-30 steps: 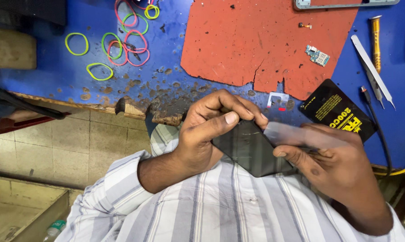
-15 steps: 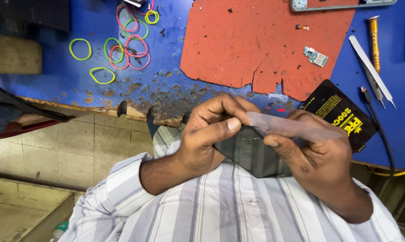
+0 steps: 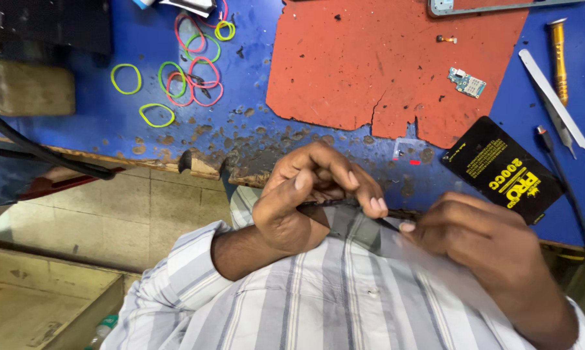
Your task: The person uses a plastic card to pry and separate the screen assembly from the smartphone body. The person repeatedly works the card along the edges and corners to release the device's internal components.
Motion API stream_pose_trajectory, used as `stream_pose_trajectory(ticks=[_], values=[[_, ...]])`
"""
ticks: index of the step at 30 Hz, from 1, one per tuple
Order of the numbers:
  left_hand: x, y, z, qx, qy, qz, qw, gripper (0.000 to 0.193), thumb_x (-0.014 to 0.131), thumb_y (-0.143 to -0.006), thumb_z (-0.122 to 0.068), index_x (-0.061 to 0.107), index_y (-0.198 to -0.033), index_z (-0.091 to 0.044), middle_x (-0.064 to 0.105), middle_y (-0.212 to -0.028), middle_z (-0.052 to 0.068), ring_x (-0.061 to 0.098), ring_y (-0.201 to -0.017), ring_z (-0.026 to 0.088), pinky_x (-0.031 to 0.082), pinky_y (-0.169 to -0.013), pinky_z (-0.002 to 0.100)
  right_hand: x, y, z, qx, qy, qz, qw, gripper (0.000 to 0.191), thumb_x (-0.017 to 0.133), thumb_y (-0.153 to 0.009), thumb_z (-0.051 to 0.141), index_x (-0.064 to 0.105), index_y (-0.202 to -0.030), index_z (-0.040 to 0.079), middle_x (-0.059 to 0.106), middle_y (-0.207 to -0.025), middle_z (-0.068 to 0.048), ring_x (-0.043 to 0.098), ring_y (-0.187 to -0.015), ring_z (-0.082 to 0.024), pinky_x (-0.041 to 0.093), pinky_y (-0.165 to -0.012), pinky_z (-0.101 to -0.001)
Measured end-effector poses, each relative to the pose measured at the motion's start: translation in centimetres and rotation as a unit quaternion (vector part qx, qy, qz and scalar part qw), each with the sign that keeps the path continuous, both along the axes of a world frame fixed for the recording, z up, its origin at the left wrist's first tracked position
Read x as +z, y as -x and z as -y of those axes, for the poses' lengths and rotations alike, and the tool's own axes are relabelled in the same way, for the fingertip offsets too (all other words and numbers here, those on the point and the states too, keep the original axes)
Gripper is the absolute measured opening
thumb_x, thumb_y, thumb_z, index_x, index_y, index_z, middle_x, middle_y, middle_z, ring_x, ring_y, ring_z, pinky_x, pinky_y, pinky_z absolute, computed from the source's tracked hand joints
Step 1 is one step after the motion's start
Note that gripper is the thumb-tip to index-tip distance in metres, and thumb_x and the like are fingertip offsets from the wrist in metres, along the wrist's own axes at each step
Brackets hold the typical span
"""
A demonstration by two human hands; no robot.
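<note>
Since earlier: dark panel [image 3: 344, 210] turned edge-on by table's [image 3: 253, 123] near edge. Left hand [image 3: 299, 201] grip pinches it; right hand [image 3: 493, 253] pinches clear film [image 3: 428, 259]. Peel slowly, low angle.

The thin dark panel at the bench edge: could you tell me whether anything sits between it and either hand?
Nothing visible does. The left hand grips the thin dark panel directly, and the right hand touches its other end, where a clear film blurs across the fingers.
</note>
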State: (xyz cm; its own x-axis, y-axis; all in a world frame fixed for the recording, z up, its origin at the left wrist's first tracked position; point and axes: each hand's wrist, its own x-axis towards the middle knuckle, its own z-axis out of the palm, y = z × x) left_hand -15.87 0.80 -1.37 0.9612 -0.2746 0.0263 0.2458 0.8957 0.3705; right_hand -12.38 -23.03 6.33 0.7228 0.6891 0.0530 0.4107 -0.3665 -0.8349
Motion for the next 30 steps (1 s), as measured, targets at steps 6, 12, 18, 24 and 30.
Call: stream_pose_trajectory(ticks=[6,12,18,24,30], values=[[-0.4,-0.1,-0.4,-0.006,0.014,0.017,1.000,0.047,0.056,-0.109,-0.045,0.064,-0.109,0.001,0.070,-0.091,0.027,0.069,-0.097,0.035,0.057,-0.090,0.048,-0.4,0.7,0.4,0.043,0.007,0.044,0.998,0.019,0.075,-0.077,0.005,0.069,-0.094,0.000,0.069,-0.089,-0.009,0.069,-0.078,-0.023,0.056,-0.065,-0.0335],[-0.9,-0.3,-0.5,-0.008,0.022,0.038,0.999,0.050,0.052,-0.108,-0.049,0.066,-0.110,-0.001,0.070,-0.087,0.025,0.070,-0.093,0.034,0.059,-0.086,0.048,-0.7,1.3,0.7,0.052,0.012,0.042,0.998,0.019,0.075,-0.081,0.008,0.072,-0.097,0.000,0.071,-0.091,-0.009,0.069,-0.079,-0.020,0.054,-0.064,-0.0322],[-0.8,-0.3,-0.5,0.022,-0.001,0.039,0.999,0.053,0.048,-0.110,-0.050,0.066,-0.105,0.000,0.070,-0.087,0.025,0.069,-0.091,0.034,0.057,-0.084,0.048,-0.6,1.2,1.6,0.042,0.052,-0.027,0.997,0.017,0.069,-0.080,0.013,0.067,-0.093,0.003,0.073,-0.096,-0.008,0.072,-0.088,-0.021,0.058,-0.073,-0.0331],[-0.6,-1.1,-0.5,0.054,0.013,0.018,0.998,0.056,0.040,-0.114,-0.048,0.064,-0.107,0.002,0.069,-0.094,0.024,0.067,-0.095,0.034,0.053,-0.090,0.047,-0.4,0.4,2.0,0.010,0.182,-0.051,0.982,0.027,0.070,-0.086,0.027,0.070,-0.107,0.009,0.074,-0.093,-0.004,0.073,-0.087,-0.023,0.058,-0.075,-0.0341],[0.2,-1.7,-1.0,0.068,0.012,0.001,0.998,0.058,0.037,-0.116,-0.048,0.064,-0.110,0.003,0.069,-0.101,0.022,0.065,-0.100,0.032,0.050,-0.093,0.046,-1.3,-1.7,1.4,0.037,0.342,-0.134,0.929,0.064,0.069,-0.081,0.024,0.054,-0.143,0.016,0.082,-0.079,0.003,0.075,-0.083,-0.025,0.058,-0.070,-0.0361]])
